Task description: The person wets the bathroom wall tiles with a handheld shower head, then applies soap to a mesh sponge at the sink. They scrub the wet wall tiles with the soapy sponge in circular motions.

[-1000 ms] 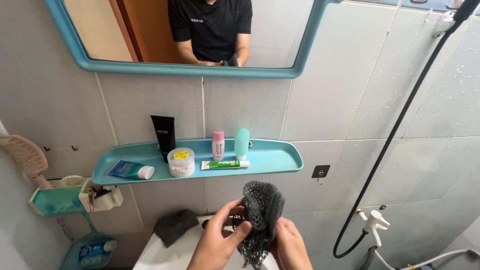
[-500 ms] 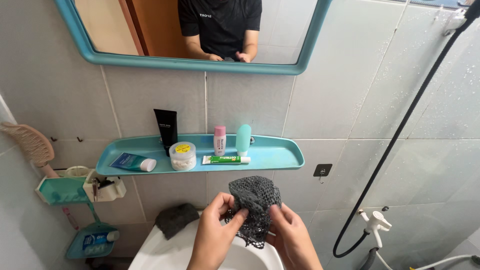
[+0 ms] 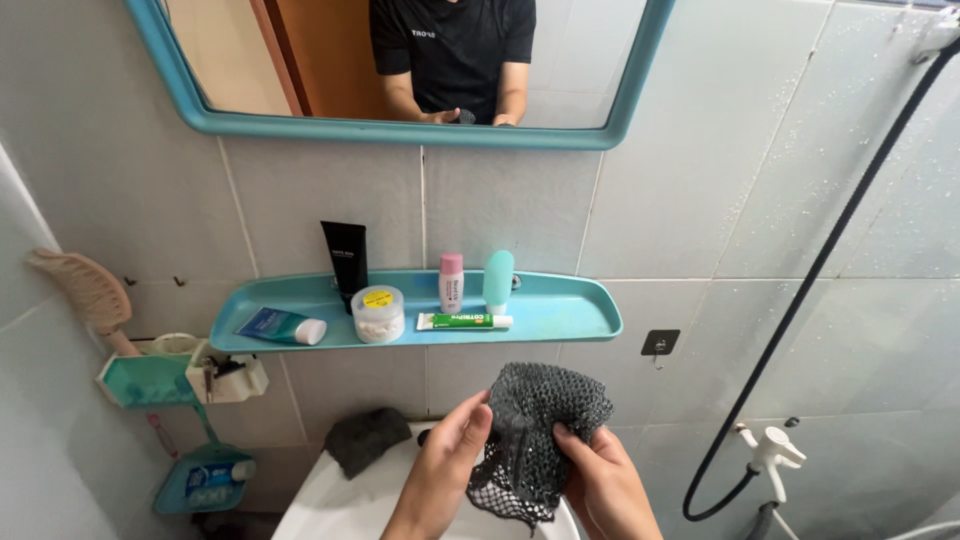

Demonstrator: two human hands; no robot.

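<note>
While both hands grip black mesh pouch (image 3: 535, 440), green-white tube (image 3: 464, 321) shelved

2 hands: left (image 3: 440, 480), right (image 3: 605, 490). 1 mesh pouch (image 3: 535, 430). 1 shelf (image 3: 580, 325) w/ 3 tubes: black (image 3: 345, 262), blue (image 3: 281, 326), green (image 3: 465, 321); 2 bottles: pink (image 3: 451, 283), teal (image 3: 498, 282); 1 jar (image 3: 378, 314). 1 mirror (image 3: 400, 128). 1 sink (image 3: 330, 500). 1 cloth (image 3: 365, 440). 1 hose (image 3: 820, 270).

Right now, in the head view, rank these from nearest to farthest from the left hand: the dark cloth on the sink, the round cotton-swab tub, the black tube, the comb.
From the left hand:
1. Dark cloth, just left, on the sink.
2. Tub, above on the shelf.
3. Black tube, standing behind the tub.
4. Comb, far left on the wall.
</note>
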